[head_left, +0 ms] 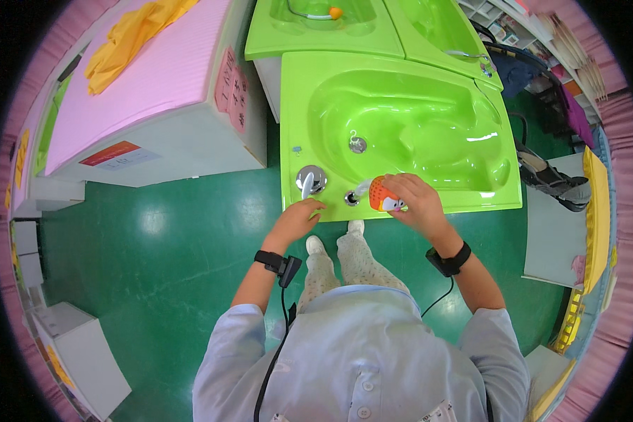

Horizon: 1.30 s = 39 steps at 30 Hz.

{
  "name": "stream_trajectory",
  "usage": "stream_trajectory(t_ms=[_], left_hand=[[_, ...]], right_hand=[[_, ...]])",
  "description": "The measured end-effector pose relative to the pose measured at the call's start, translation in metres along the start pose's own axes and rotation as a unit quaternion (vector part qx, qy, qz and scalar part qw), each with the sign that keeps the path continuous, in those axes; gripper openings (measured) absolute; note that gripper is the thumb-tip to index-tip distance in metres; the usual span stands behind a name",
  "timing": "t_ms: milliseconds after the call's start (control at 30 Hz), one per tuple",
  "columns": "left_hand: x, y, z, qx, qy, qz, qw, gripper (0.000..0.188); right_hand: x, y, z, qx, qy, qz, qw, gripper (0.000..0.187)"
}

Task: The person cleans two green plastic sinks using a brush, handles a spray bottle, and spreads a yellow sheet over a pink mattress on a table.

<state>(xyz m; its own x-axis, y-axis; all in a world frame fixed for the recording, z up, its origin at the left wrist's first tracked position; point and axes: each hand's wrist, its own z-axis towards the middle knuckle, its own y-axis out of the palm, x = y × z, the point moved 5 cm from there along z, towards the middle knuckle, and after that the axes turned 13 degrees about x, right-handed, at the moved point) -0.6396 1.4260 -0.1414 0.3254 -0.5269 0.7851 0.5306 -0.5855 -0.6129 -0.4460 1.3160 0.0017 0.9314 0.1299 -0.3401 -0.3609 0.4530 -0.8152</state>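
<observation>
A bright green baby bath tub point(295, 84) stands before me, with a moulded seat shape and a round metal drain point(358, 145) inside. On its near left rim sits a round chrome tap with a lever point(307, 184). The bent fingers of my left hand point(297, 219) are at the lever's near end, partly hiding it. My right hand point(418, 204) is closed around an orange shower head point(382, 193) with a cartoon face. It is held tilted just above the near rim, beside its chrome hose socket point(352, 197).
Two more green tubs point(323, 43) adjoin at the back. To the left is a white cabinet point(183, 133) with a pink padded top and a yellow cloth point(130, 42). A grey shoe point(559, 184) and a white unit point(552, 239) stand right. The floor point(155, 246) is green.
</observation>
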Motion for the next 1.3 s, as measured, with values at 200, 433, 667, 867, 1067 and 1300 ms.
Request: stream_trajectory(t_ms=[200,433,667,867,1067,1300], left_hand=[[-0.004,0.001,0.000,-0.001,-0.008,0.000,1.000,0.024],[0.010,-0.003,0.014,-0.016,-0.011,-0.013,1.000,0.022],[0.079,-0.006,0.037,-0.007,0.044,0.002,0.999,0.024],[0.183,0.038,0.076,-0.037,0.132,0.045,0.990,0.023],[0.293,0.145,0.093,-0.063,0.235,0.057,0.968,0.023],[0.378,0.273,0.092,-0.127,0.251,0.055,0.958,0.023]], right_hand=[[-0.012,0.015,-0.015,-0.033,-0.076,-0.026,0.996,0.055],[-0.022,0.027,-0.044,-0.023,-0.161,-0.072,0.984,0.044],[-0.005,-0.002,-0.079,-0.084,-0.056,-0.045,0.994,0.060],[0.045,-0.111,-0.170,0.013,0.128,-0.053,0.990,0.067],[0.094,-0.238,-0.345,0.196,0.357,-0.141,0.902,0.064],[0.132,-0.325,-0.478,0.240,0.443,-0.160,0.849,0.061]])
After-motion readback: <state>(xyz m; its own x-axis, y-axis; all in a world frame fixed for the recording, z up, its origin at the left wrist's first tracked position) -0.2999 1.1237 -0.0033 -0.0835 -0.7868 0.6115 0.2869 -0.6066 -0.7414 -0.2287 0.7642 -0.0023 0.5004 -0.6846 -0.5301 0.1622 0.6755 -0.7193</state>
